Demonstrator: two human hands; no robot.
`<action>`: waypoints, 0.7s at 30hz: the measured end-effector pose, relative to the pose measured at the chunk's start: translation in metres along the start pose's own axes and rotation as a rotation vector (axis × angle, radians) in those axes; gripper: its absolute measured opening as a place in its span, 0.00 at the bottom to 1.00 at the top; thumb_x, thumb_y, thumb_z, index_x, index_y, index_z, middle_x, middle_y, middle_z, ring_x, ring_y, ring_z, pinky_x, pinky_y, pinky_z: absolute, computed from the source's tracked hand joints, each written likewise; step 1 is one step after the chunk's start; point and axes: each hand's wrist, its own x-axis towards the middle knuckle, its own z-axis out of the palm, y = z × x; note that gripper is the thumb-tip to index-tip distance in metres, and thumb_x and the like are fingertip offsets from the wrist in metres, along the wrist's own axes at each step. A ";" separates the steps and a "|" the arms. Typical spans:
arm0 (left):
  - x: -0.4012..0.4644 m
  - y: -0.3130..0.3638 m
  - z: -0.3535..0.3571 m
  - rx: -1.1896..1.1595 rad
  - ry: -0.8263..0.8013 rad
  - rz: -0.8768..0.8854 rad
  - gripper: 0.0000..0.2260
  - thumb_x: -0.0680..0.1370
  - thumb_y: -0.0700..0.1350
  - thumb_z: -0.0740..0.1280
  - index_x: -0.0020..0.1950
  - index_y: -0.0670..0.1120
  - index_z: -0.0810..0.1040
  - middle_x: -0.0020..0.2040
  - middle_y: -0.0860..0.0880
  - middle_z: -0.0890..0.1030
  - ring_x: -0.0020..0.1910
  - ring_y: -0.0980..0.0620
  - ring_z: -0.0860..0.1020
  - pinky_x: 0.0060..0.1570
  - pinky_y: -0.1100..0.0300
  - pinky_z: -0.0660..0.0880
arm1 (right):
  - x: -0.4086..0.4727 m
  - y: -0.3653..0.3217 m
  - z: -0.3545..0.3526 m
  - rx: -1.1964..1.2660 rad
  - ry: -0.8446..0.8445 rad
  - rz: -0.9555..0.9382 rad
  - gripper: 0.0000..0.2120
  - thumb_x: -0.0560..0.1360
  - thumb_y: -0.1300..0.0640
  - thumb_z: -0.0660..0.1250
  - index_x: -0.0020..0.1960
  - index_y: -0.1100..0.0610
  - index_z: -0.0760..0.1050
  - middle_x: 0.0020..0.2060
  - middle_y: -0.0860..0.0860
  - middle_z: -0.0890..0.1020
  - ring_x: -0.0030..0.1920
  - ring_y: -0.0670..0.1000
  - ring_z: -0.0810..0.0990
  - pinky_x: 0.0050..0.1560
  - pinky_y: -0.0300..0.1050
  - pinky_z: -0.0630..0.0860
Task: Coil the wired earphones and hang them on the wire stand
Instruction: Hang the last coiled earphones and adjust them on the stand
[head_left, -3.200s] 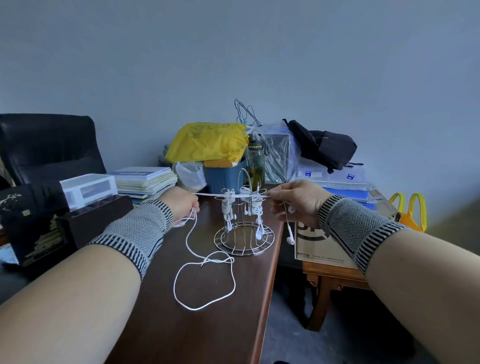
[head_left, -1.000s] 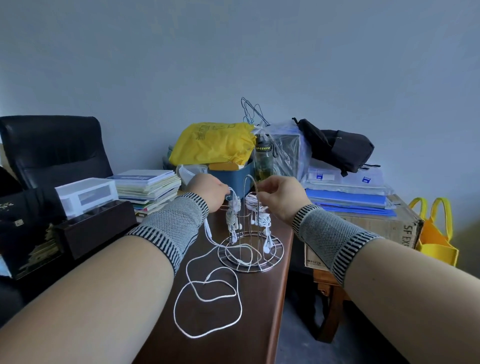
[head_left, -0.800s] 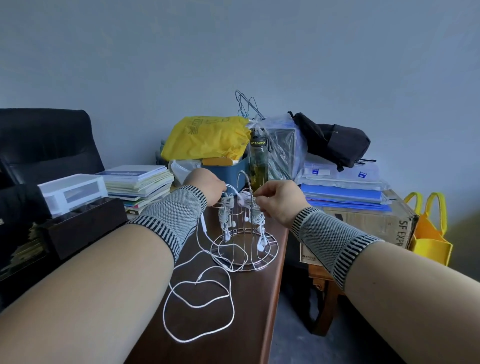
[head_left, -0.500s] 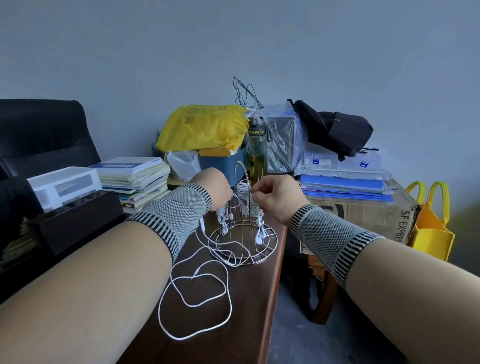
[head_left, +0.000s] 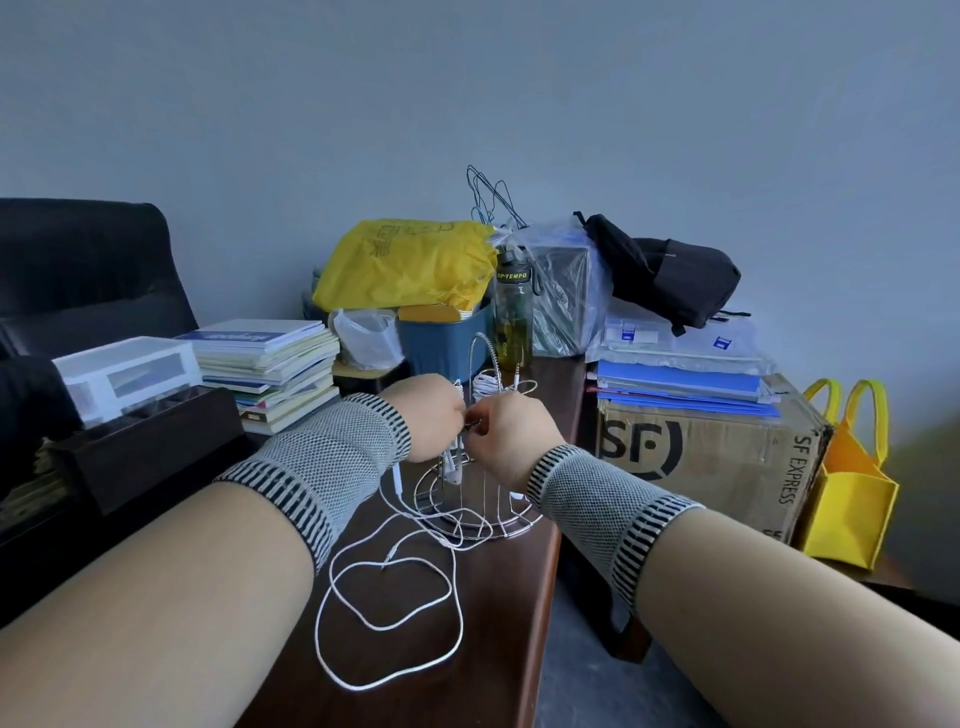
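- Head view: our left hand (head_left: 434, 415) and right hand (head_left: 511, 434) meet knuckle to knuckle in front of the wire stand (head_left: 480, 467), both with fingers curled in; they seem to pinch the white earphone cable (head_left: 395, 597) between them, though the fingertips are hidden behind the backs of the hands, so we cannot see the grip itself.
- Grey knit wrist sleeves with striped cuffs cover both wrists.
- The stand sits on the dark wooden table (head_left: 426, 691), just beside its right edge — the round wire base nearly reaches that edge, and past it the floor drops away.
- To the right of that gap stands a cardboard box (head_left: 701, 462) stacked with blue folders, and beyond it a yellow bag (head_left: 852, 499).
- To our left a black tray (head_left: 150, 447) and a pile of books (head_left: 275, 369) hem in the table; behind the stand are a blue bin, a bottle (head_left: 513, 322) and a yellow plastic bag (head_left: 405, 265).
- Open table surface lies between our forearms, nearer to us than the stand.
- The cable is thin and white: from the hands it drops over the stand's base ring and spreads in loose, overlapping loops on the table — uncoiled, lying flat.
- Other white bundles already hang from the stand's upper wires, with earbuds dangling near the base.
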 end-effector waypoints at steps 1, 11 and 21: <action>0.000 -0.001 0.002 -0.009 0.024 0.002 0.12 0.82 0.41 0.57 0.40 0.44 0.74 0.32 0.50 0.68 0.40 0.48 0.70 0.39 0.60 0.65 | 0.001 0.000 0.000 0.000 0.008 0.005 0.09 0.75 0.57 0.62 0.47 0.57 0.81 0.44 0.54 0.83 0.46 0.55 0.80 0.44 0.41 0.74; 0.000 -0.008 0.019 -0.344 0.152 -0.038 0.20 0.79 0.41 0.61 0.25 0.45 0.66 0.25 0.48 0.66 0.27 0.49 0.65 0.30 0.57 0.60 | 0.003 -0.001 0.002 0.048 0.083 0.069 0.06 0.74 0.55 0.65 0.44 0.56 0.80 0.41 0.53 0.83 0.42 0.52 0.79 0.41 0.41 0.73; -0.005 -0.009 0.020 -0.467 0.120 -0.034 0.08 0.80 0.40 0.60 0.57 0.48 0.75 0.46 0.44 0.83 0.37 0.49 0.78 0.40 0.54 0.75 | 0.003 0.005 0.011 -0.070 0.184 -0.005 0.11 0.78 0.53 0.61 0.53 0.55 0.80 0.45 0.53 0.84 0.48 0.54 0.81 0.48 0.45 0.76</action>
